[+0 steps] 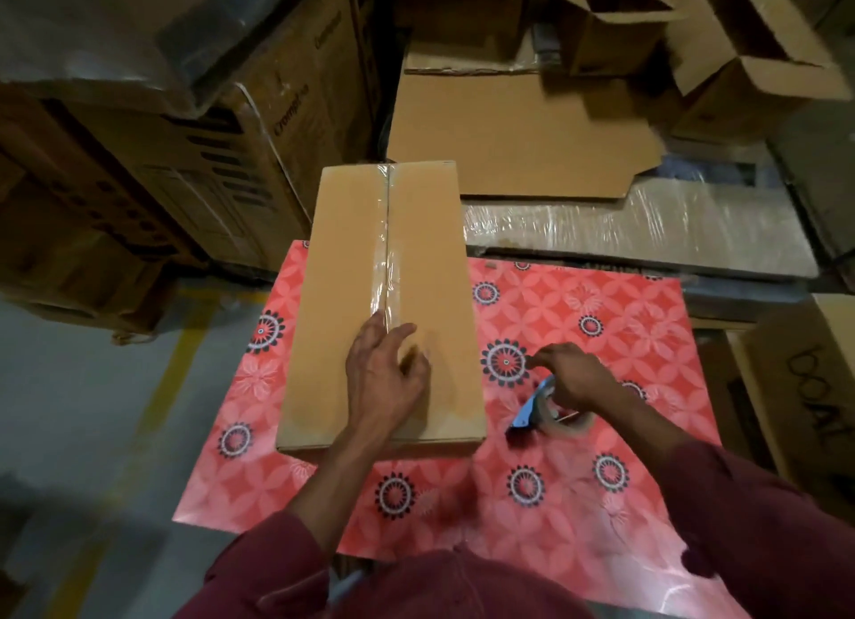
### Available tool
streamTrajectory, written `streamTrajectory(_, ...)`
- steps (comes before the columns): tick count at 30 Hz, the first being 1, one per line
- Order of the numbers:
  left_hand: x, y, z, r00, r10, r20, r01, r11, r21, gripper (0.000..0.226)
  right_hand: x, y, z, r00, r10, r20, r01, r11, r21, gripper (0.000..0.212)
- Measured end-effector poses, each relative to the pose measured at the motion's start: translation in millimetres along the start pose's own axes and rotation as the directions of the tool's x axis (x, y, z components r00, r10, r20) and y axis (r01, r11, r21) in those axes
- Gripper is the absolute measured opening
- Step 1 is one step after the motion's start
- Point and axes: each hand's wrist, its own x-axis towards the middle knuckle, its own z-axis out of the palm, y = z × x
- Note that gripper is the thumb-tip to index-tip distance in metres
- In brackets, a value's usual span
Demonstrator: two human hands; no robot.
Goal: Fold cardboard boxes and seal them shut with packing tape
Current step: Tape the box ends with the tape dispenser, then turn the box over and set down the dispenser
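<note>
A long closed cardboard box (342, 257) lies on the red patterned table (578, 304), its far end hanging past the table's edge. Clear packing tape (387, 248) runs along its centre seam. My left hand (386, 378) rests flat on the near part of the box top, fingers spread over the tape. To the right of the box, my right hand (573, 378) grips a blue tape dispenser (548, 410) that sits on the table. Its roll is partly hidden under my hand.
Flat cardboard sheets (509, 128) and several open empty boxes (740, 40) are stacked beyond the table on plastic-wrapped goods (647, 225). Tall printed cartons (162, 155) stand at the left. A box with handwriting (805, 396) sits at the right. Grey floor with a yellow line (152, 410) lies left.
</note>
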Motion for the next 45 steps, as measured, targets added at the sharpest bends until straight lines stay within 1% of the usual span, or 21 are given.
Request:
streamTrajectory(2, -8.5, 5.6, 12.1, 0.999, 0.031, -0.019, -0.03, 0.998, 0.058, 0.053, 7.5, -1.2, 0.7, 0.989, -0.11, 0.097, 0.12, 0.988, -0.096, 0.067)
streamTrajectory(4, -15.4, 11.6, 17.6, 0.998, 0.043, -0.043, -0.039, 0.995, 0.087, 0.049, 13.9, -1.2, 8.1, 0.973, -0.168, 0.156, 0.187, 0.975, -0.118, 0.063)
streamTrajectory(6, -22.7, 18.2, 19.6, 0.995, 0.056, -0.077, -0.051, 0.996, 0.071, 0.042, 16.8, 0.1, 15.5, 0.968, -0.17, 0.186, 0.19, 0.977, -0.092, 0.058)
streamTrajectory(10, -42.9, 28.2, 20.9, 0.99, 0.077, -0.114, -0.08, 0.997, -0.019, 0.036, 10.2, 4.6, 19.0, 0.979, -0.138, 0.152, 0.148, 0.987, -0.057, 0.049)
streamTrajectory(13, -58.4, 40.1, 19.2, 0.988, 0.087, -0.124, -0.108, 0.98, -0.17, 0.025, -3.5, 14.3, 19.8, 0.989, -0.131, 0.068, 0.133, 0.99, -0.038, 0.051)
streamTrajectory(15, -67.8, 53.4, 17.7, 0.99, 0.086, -0.109, -0.114, 0.954, -0.277, 0.022, -16.9, 20.8, 18.3, 0.995, -0.094, -0.023, 0.094, 0.995, 0.023, 0.053)
streamTrajectory(17, -75.7, 64.0, 17.8, 0.995, 0.047, -0.083, -0.075, 0.925, -0.372, 0.022, -34.7, 22.7, 9.6, 0.985, -0.057, -0.161, 0.073, 0.993, 0.095, 0.056)
streamTrajectory(19, -83.2, 67.2, 20.1, 0.997, -0.064, -0.048, 0.034, 0.881, -0.472, 0.015, -57.4, 16.7, -9.4, 0.945, -0.06, -0.322, 0.105, 0.987, 0.125, 0.057)
streamTrajectory(21, -86.9, 68.4, 19.5, 0.973, -0.225, 0.045, 0.203, 0.755, -0.624, 0.008, -82.2, 3.4, -34.4, 0.878, -0.07, -0.473, 0.149, 0.98, 0.132, 0.057)
streamTrajectory(23, -87.8, 73.0, 11.7, 0.914, -0.343, 0.216, 0.378, 0.532, -0.757, 0.008, -105.3, -18.2, -60.2, 0.812, -0.068, -0.579, 0.176, 0.975, 0.133, 0.058)
streamTrajectory(24, -86.7, 76.2, 5.1, 0.869, -0.369, 0.331, 0.47, 0.4, -0.787, 0.013, -114.9, -31.7, -71.9, 0.783, -0.071, -0.618, 0.185, 0.975, 0.122, 0.056)
streamTrajectory(26, -83.1, 77.1, -13.1, 0.756, -0.323, 0.569, 0.639, 0.175, -0.749, 0.034, -127.2, -63.9, -89.6, 0.736, -0.09, -0.671, 0.198, 0.976, 0.087, 0.052)
streamTrajectory(27, -81.6, 74.1, -21.8, 0.707, -0.277, 0.651, 0.697, 0.115, -0.708, 0.049, -130.6, -80.5, -95.8, 0.719, -0.104, -0.687, 0.202, 0.977, 0.063, 0.052)
streamTrajectory(28, -80.0, 68.0, -30.6, 0.672, -0.24, 0.701, 0.734, 0.087, -0.674, 0.064, -132.3, -97.1, -100.7, 0.705, -0.122, -0.699, 0.204, 0.978, 0.036, 0.053)
streamTrajectory(29, -79.0, 60.4, -39.9, 0.654, -0.213, 0.726, 0.751, 0.063, -0.658, 0.075, -133.0, -115.1, -104.4, 0.689, -0.143, -0.711, 0.207, 0.978, 0.004, 0.054)
streamTrajectory(31, -77.9, 41.1, -59.5, 0.653, -0.181, 0.736, 0.751, 0.022, -0.66, 0.087, -131.6, -151.3, -109.4, 0.664, -0.183, -0.725, 0.204, 0.977, -0.06, 0.054)
streamTrajectory(33, -80.5, 23.1, -80.4, 0.667, -0.165, 0.727, 0.735, -0.013, -0.678, 0.088, -131.3, -184.1, -112.7, 0.651, -0.215, -0.728, 0.195, 0.974, -0.113, 0.049)
streamTrajectory(35, -83.7, -0.3, -102.0, 0.685, -0.149, 0.713, 0.712, -0.07, -0.699, 0.078, -127.8, -216.5, -111.7, 0.647, -0.242, -0.723, 0.191, 0.97, -0.154, 0.046)
streamTrajectory(38, -87.2, -39.5, -128.9, 0.688, -0.125, 0.715, 0.703, -0.13, -0.699, 0.064, -124.4, -258.5, -105.6, 0.675, -0.256, -0.691, 0.188, 0.967, -0.175, 0.053)
streamTrajectory(41, -88.3, -72.8, -148.6, 0.648, -0.127, 0.751, 0.73, -0.177, -0.66, 0.056, -122.0, -294.2, -98.6, 0.777, -0.239, -0.582, 0.152, 0.969, -0.196, 0.05)
streamTrajectory(45, -89.3, -100.3, -168.0, 0.627, -0.183, 0.757, 0.746, -0.136, -0.652, 0.031, -122.3, -325.1, -105.1, 0.906, -0.239, -0.349, 0.203, 0.97, -0.136, 0.059)
